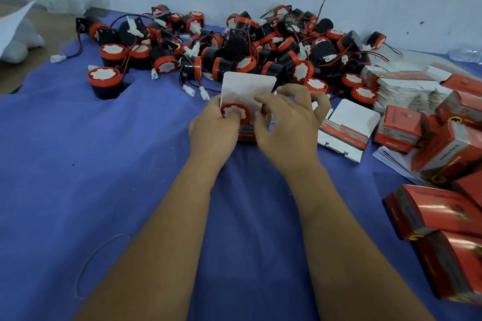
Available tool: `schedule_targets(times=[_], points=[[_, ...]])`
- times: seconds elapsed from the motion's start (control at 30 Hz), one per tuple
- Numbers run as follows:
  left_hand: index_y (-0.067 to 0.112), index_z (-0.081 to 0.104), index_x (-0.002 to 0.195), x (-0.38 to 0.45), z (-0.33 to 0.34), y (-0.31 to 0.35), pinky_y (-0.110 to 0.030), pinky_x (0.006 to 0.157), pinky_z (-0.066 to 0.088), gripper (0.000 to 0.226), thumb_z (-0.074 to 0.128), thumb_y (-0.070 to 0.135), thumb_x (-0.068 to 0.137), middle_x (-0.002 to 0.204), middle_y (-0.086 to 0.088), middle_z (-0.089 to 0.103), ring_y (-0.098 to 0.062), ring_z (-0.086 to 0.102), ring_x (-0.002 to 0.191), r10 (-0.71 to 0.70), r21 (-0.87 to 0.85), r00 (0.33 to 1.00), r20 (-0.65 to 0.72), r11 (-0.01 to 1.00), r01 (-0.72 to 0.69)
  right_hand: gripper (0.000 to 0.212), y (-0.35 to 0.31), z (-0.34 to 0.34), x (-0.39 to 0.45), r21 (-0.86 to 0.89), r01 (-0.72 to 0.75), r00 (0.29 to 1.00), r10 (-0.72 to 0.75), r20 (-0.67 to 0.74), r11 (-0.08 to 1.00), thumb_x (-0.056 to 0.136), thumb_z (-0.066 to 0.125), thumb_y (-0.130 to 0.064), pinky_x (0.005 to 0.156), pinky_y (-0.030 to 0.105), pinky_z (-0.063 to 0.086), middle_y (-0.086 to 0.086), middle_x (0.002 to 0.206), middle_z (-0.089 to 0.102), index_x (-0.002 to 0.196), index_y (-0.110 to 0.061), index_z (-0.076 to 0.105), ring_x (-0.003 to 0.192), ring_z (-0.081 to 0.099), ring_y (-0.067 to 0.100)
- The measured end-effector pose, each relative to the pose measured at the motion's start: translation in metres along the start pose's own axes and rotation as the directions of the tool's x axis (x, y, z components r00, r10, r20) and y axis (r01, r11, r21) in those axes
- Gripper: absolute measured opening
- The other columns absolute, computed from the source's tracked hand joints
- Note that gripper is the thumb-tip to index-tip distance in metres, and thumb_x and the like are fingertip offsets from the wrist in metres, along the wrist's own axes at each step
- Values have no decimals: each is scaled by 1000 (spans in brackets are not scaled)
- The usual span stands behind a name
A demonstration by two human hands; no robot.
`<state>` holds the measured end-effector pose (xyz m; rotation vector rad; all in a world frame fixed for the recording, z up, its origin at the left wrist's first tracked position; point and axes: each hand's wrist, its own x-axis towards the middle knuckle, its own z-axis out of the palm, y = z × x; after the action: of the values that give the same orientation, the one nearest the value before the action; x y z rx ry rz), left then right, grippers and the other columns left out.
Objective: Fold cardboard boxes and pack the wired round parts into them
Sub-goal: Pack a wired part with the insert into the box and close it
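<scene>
Left hand point(212, 126) gripped open red box point(246, 135) at mid-cloth, thumb pressing round red-capped part point(234, 113) seated inside. Right hand point(285, 122) pinched box's right flap, white lid flap point(247, 87) standing upright. Loose parts pile point(247, 41) lay behind.

Two hands point(214, 122), one open box point(249, 91)

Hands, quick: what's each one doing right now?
Left hand: holds the open box, thumb pressing the round part into it.
Right hand: fingers curled on the box's right side.
</scene>
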<state>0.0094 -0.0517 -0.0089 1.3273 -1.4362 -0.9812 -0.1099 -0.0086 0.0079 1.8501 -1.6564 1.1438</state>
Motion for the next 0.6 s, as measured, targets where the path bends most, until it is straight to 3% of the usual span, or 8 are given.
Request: schedule_targets(times=[0.13,0.23,0.33,0.5,0.6], points=[[36,55,106,0,0,1,-46,96,49,15,54,29,93,95,18,62,-19,60,104,4,2,1000,8,1000,-4,18,-2,2,-1,-134,33,999,-35,-5,990,87,58,-17,100,48,31,2,95,68,84,-11,75,111,53,24],[35,56,109,-1,-1,2,-46,97,49,17,55,29,93,100,14,64,-20,60,106,2,-8,1000,8,1000,-2,17,-3,1,-1,-179,28,999,-31,-11,983,86,61,-18,101,44,25,1,107,67,80,-13,75,116,46,20],[36,54,108,-1,0,3,-45,98,49,16,53,28,94,96,17,62,-19,60,106,3,4,1000,9,1000,-3,13,-2,-1,-1,-130,65,998,-63,19,989,84,63,-15,104,45,23,0,97,71,82,-11,76,113,59,23],[28,60,113,-2,-1,3,-45,97,49,21,53,30,94,100,12,67,-18,62,104,18,6,1000,15,1000,-18,21,-8,-2,-1,-48,112,993,-110,31,993,87,55,-18,110,47,23,0,90,74,89,-12,75,109,63,22],[27,62,118,-7,-2,10,-49,96,50,32,45,37,93,104,5,70,-23,63,104,30,-111,999,16,993,-28,26,-9,-1,-2,-38,96,990,-92,105,995,91,50,-20,115,46,15,-2,91,75,95,-13,75,107,63,19]])
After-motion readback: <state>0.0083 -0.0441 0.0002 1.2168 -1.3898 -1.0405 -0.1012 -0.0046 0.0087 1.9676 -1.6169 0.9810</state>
